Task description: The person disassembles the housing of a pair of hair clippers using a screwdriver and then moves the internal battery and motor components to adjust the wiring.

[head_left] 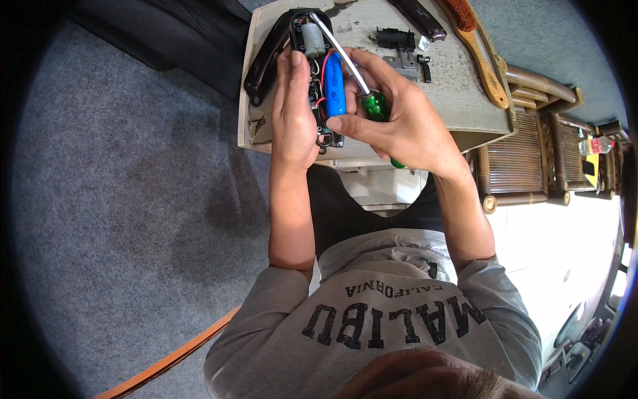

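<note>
An opened hair clipper [297, 25] stands over the wooden tabletop, its silver motor [313, 40], blue cylindrical battery [336, 86] and thin red wires exposed. Along its left side, my left hand [292, 116] grips the body, fingers partly hidden behind it. My right hand [415, 123] holds a screwdriver [343, 54] with a green handle, and its thumb lies against the lower end of the battery. The screwdriver's shaft slants up to the left, with its tip at the clipper's top end by the motor. Whether the tip sits in a screw, I cannot tell.
On the wooden tabletop [458, 93] lie dark shell pieces [266, 63], a black plastic part [393, 38], a metal blade plate [402, 65], a small black piece [425, 68] and a wooden-handled brush [485, 66]. Bamboo furniture [515, 159] stands to the right, with a bottle [596, 145] on it.
</note>
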The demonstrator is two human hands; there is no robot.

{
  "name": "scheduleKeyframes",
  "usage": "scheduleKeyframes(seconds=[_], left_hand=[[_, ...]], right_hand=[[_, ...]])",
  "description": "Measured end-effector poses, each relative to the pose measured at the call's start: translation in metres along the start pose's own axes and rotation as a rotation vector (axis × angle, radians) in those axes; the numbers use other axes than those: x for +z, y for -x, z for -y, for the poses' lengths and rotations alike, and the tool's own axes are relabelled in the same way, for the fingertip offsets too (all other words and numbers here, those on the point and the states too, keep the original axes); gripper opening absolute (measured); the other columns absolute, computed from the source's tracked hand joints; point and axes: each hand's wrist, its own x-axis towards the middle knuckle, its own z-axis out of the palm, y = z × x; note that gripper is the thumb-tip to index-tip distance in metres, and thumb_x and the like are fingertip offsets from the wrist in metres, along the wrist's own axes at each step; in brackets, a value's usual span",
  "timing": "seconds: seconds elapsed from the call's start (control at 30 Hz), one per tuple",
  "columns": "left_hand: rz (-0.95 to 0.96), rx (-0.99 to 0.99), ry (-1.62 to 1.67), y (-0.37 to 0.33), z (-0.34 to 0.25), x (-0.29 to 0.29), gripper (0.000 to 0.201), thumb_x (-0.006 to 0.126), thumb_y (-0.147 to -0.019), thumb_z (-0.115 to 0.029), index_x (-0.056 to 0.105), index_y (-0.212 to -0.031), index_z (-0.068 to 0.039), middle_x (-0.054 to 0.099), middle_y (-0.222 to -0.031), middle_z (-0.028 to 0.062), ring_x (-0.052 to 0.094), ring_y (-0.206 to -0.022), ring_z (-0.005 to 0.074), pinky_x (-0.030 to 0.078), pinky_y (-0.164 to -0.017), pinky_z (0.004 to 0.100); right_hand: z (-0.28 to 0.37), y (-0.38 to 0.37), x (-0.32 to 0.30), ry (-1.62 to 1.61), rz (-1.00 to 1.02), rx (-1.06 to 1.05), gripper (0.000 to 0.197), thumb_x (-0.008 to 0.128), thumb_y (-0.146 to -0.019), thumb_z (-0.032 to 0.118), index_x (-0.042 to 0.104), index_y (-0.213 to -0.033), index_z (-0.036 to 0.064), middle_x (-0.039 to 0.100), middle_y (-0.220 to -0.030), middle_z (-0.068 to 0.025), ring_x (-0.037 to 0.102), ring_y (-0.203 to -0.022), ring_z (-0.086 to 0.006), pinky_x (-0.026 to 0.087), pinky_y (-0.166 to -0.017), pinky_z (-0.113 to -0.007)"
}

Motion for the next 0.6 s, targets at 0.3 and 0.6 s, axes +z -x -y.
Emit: scheduleKeyframes(seconds=[0.3,0.6], left_hand=[[0.059,-0.1,0.142,0.002,-0.004,-0.008,0.035,0.041,-0.117,-0.038,0.059,-0.123,-0.009,0.071,-0.103,0.0063,0.074,-0.088,0.0124,0.064,-0.075,0.0278],[0.001,-0.119,0.234,-0.003,0.002,-0.013,0.034,0.044,-0.116,-0.038,0.061,-0.12,-0.01,0.071,-0.102,0.0052,0.072,-0.087,0.0117,0.063,-0.076,0.0293]], right_hand=[[0.013,0.002,-0.002,-0.129,0.024,0.088,0.062,0.087,-0.081,0.02,0.064,-0.133,-0.002,0.061,-0.08,0.0013,0.057,-0.073,-0.0072,0.049,-0.065,-0.025],[0.005,0.002,-0.003,-0.067,0.039,0.0,0.061,0.088,-0.081,0.027,0.066,-0.13,-0.0026,0.065,-0.083,-0.0012,0.06,-0.075,-0.0092,0.051,-0.069,-0.026]])
